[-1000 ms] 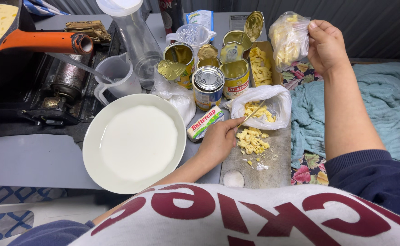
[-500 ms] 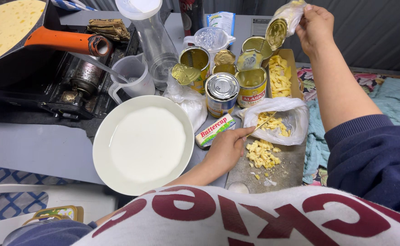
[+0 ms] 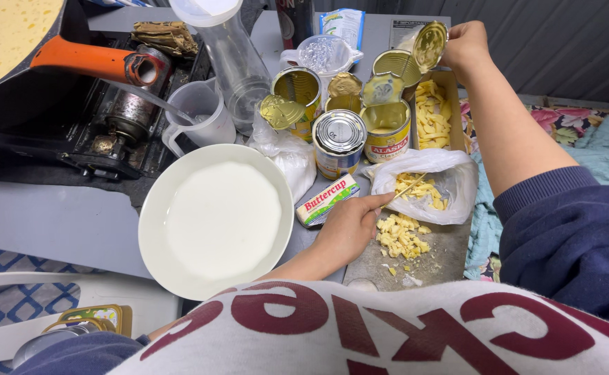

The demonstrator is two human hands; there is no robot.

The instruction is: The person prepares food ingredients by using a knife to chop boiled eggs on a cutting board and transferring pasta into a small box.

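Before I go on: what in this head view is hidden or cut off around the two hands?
- Right hand: whatever it grips is hidden behind the raised can lid and its own fingers.
- Left hand: the handle of the thin utensil is covered by the fingers, and its tip is buried in the plastic bag.
- Frying pan: cut off by the top-left edge.
- Cutting board: its near end is hidden by the shirt.

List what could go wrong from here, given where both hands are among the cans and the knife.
1. The right hand reaches over open cans with raised, jagged lids; it might get cut or tip one.
2. The left hand holds a knife pointing into the plastic bag, which it could pierce.
3. The full white bowl sits by the left forearm; a nudge might spill it.
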